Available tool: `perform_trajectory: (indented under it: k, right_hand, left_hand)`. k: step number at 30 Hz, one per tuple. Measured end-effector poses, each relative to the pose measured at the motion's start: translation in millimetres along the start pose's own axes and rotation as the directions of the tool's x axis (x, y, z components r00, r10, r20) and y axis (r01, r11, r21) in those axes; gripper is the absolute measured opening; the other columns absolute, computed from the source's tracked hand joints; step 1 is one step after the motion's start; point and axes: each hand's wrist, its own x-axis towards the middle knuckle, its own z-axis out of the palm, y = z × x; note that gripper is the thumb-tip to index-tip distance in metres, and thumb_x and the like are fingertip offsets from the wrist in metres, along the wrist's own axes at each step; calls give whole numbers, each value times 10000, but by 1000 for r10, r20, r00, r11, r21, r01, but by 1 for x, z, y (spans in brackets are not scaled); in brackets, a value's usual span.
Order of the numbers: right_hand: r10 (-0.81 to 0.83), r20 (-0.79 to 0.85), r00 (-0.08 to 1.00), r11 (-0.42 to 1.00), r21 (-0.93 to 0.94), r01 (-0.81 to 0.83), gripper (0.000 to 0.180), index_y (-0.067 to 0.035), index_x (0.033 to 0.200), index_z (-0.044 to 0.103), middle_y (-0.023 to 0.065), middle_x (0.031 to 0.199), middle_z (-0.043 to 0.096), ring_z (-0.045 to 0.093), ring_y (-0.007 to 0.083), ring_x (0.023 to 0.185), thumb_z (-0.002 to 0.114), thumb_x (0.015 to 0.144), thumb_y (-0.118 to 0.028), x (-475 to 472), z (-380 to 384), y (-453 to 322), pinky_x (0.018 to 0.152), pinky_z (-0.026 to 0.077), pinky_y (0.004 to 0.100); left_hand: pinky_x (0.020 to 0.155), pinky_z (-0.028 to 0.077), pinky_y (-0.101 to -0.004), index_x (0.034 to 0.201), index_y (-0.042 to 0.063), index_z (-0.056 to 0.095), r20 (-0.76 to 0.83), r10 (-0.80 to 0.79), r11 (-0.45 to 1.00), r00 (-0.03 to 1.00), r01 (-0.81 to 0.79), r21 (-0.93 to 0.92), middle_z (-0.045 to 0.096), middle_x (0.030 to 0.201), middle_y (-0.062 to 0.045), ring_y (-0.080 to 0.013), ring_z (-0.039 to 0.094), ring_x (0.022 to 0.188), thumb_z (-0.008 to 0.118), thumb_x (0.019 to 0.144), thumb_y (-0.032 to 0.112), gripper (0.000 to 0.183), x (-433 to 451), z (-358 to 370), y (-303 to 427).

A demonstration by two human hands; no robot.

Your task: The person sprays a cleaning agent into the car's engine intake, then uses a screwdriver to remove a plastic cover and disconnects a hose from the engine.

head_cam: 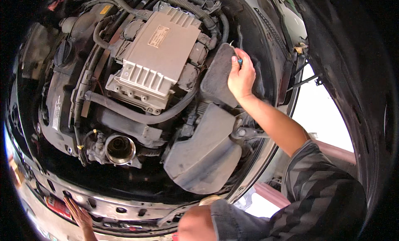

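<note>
My right hand [242,74] is at the edge of a dark, rough-surfaced cover [218,74] on the right side of the engine bay. Its fingers are closed around a small tool with a blue end [240,61]; the rest of the tool is mostly hidden, and a thin pale tip shows just beyond the fingers. At the lower left, my left hand [78,213] lies with fingers stretched out on the front metal crossmember [106,206]. Its fingertips are beside a red can [58,206] bearing writing, and whether they touch it cannot be told.
A finned metal control unit [159,50] with corrugated hoses sits above the engine. Below it are an open round metal throttle body [120,149] and a grey plastic cover [202,153]. The black engine cover [59,100] has an oil filler cap [63,53]. The raised hood [371,85] borders the right side.
</note>
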Motion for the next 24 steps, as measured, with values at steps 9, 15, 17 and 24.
perform_trajectory:
  k: [9, 15, 17, 24]
  right_hand:
    - [21, 32, 999, 1000, 0, -21, 233, -46, 1146, 601, 133, 1173, 627, 572, 340, 1108, 550, 945, -151, 3, -6, 15, 933, 459, 421]
    - [5, 63, 998, 999, -54, -2, 247, -57, 1159, 591, 126, 1179, 616, 565, 340, 1097, 552, 944, -171, 6, -1, 7, 930, 451, 423]
    - [29, 65, 997, 998, -53, -25, 251, -59, 1163, 587, 125, 1175, 616, 565, 341, 1096, 556, 941, -172, 5, -3, 13, 920, 454, 424]
    - [28, 83, 996, 997, -79, -21, 267, -46, 1173, 584, 129, 1182, 615, 561, 343, 1107, 532, 945, -175, 6, -4, 15, 939, 440, 425]
  left_hand:
    - [897, 477, -482, 1191, 9, 605, 593, -172, 972, 787, 232, -25, 613, 1195, -208, -383, 583, 1066, 505, 870, 102, 348, 87, -136, 30]
    - [777, 509, -423, 926, 35, 611, 381, 204, 780, 902, 86, -620, 632, 882, -120, -325, 622, 888, 520, 915, 96, 110, 201, -260, 192]
    - [792, 504, -402, 1020, 24, 624, -3, 416, 664, 910, -306, -682, 644, 923, -117, -311, 625, 900, 563, 894, 104, 161, 207, -271, 232]
    - [875, 498, -424, 1120, 6, 622, 374, 461, 690, 804, -60, -721, 651, 1018, -185, -349, 623, 985, 602, 849, 100, 287, 161, -369, 197]
